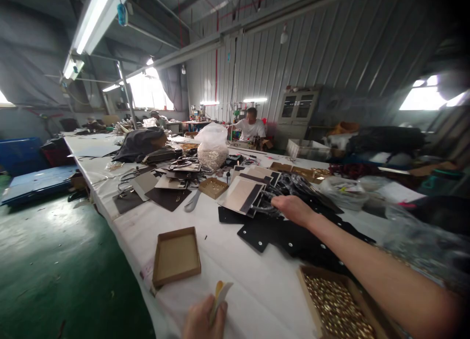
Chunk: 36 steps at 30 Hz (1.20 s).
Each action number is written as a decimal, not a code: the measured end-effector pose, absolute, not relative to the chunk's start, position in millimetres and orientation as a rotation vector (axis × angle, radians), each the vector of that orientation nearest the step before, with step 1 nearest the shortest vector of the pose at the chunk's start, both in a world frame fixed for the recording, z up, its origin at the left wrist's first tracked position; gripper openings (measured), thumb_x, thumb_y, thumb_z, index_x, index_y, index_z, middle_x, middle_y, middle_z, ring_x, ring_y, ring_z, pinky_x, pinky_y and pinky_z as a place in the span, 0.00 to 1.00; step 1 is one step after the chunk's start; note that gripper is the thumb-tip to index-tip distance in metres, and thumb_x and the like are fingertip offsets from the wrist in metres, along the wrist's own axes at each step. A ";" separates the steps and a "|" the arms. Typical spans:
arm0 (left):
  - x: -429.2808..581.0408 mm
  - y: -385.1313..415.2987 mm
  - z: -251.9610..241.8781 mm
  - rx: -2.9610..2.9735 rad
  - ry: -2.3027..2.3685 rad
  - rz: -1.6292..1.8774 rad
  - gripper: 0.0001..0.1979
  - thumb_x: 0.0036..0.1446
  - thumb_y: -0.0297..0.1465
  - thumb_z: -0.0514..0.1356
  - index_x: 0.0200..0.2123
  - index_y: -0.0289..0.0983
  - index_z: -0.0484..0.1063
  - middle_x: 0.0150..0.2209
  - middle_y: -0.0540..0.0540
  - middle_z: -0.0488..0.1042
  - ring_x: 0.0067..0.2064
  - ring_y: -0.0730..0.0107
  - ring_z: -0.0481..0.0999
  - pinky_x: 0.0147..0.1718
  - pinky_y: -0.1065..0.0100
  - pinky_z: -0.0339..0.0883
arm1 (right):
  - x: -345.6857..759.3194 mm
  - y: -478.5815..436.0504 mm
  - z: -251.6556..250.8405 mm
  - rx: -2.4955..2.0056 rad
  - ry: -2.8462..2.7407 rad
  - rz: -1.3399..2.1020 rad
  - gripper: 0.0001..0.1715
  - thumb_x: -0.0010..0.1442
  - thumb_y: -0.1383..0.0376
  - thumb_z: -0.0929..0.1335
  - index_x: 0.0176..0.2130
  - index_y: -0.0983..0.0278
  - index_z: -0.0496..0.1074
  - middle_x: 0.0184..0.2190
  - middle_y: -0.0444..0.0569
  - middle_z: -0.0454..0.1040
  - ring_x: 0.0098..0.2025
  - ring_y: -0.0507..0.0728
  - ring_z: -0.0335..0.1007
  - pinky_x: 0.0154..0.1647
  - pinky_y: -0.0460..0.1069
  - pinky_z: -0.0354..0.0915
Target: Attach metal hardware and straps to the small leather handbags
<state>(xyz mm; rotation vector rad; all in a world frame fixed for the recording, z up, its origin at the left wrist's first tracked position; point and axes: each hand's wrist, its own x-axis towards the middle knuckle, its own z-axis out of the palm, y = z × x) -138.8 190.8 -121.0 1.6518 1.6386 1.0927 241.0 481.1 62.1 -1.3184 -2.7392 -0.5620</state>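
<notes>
At the bottom edge, my left hand [205, 319] pinches a small curved pale strip [222, 294] with a yellowish part beside it; its exact kind is unclear. My right hand [293, 209] reaches across to a heap of black straps [270, 209], some with a plastic-like shine. Its fingers are closed at the heap's edge, and what they hold is hidden. Left of that hand lie stacked beige and dark panels [240, 194]. Under the right forearm are flat black pieces [281, 236] with round metal eyelets.
A shallow cardboard box [177, 275] sits near the table's left edge. Another box holds many small gold-coloured metal parts [336, 305]. Farther back are a small cardboard tray [213, 187], a filled plastic bag [213, 150] and dark panels [167, 197]. A person [251, 126] sits beyond the table.
</notes>
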 end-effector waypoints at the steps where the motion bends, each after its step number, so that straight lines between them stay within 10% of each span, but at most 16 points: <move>1: -138.0 188.6 -115.3 1.662 1.636 1.098 0.25 0.72 0.51 0.60 0.25 0.43 0.69 0.20 0.49 0.68 0.24 0.66 0.68 0.30 0.63 0.56 | 234.1 475.1 81.7 -1.316 -2.683 -0.585 0.16 0.71 0.77 0.66 0.45 0.63 0.81 0.42 0.54 0.84 0.45 0.61 0.82 0.42 0.50 0.68; 10: -134.6 189.1 -55.9 1.596 1.603 0.879 0.30 0.60 0.57 0.66 0.21 0.43 0.61 0.21 0.49 0.66 0.28 0.59 0.73 0.31 0.62 0.59 | 216.7 278.5 338.7 -1.183 -1.895 -0.718 0.25 0.80 0.48 0.65 0.59 0.59 0.82 0.51 0.55 0.88 0.47 0.67 0.84 0.42 0.55 0.68; 15: -107.4 188.4 44.2 1.794 1.664 0.727 0.17 0.72 0.42 0.59 0.36 0.37 0.78 0.38 0.36 0.86 0.43 0.49 0.87 0.45 0.59 0.76 | 251.0 133.3 395.5 -1.346 -1.882 -0.575 0.25 0.79 0.47 0.65 0.49 0.58 0.86 0.37 0.53 0.86 0.37 0.64 0.79 0.38 0.55 0.62; 20: -56.7 137.0 115.4 1.946 1.705 0.966 0.32 0.69 0.35 0.64 0.71 0.26 0.68 0.78 0.17 0.60 0.82 0.33 0.55 0.78 0.40 0.49 | 268.7 51.3 355.1 -1.436 -2.188 -0.057 0.25 0.76 0.48 0.67 0.38 0.60 0.85 0.33 0.49 0.83 0.35 0.58 0.73 0.39 0.52 0.61; 25: -22.7 -9.0 112.7 1.693 0.849 1.028 0.29 0.79 0.46 0.57 0.75 0.39 0.69 0.76 0.34 0.70 0.79 0.44 0.65 0.78 0.44 0.54 | 266.0 -1.3 267.3 -1.453 -2.152 0.385 0.26 0.75 0.46 0.67 0.39 0.61 0.85 0.31 0.46 0.81 0.34 0.57 0.71 0.38 0.51 0.61; 30: -29.7 -150.5 72.6 1.458 0.812 1.046 0.55 0.62 0.32 0.73 0.86 0.45 0.50 0.80 0.40 0.65 0.80 0.41 0.63 0.80 0.41 0.53 | 235.1 -48.1 163.1 -1.502 -1.968 0.823 0.30 0.73 0.42 0.68 0.39 0.62 0.86 0.32 0.47 0.81 0.34 0.57 0.71 0.37 0.51 0.63; 36: -92.6 -222.6 14.3 1.357 0.990 0.958 0.30 0.62 0.37 0.74 0.67 0.44 0.83 0.64 0.39 0.83 0.67 0.39 0.79 0.70 0.47 0.70 | 219.3 -140.6 74.7 -1.572 -1.822 0.951 0.31 0.72 0.39 0.70 0.57 0.58 0.85 0.41 0.50 0.86 0.41 0.63 0.80 0.44 0.54 0.75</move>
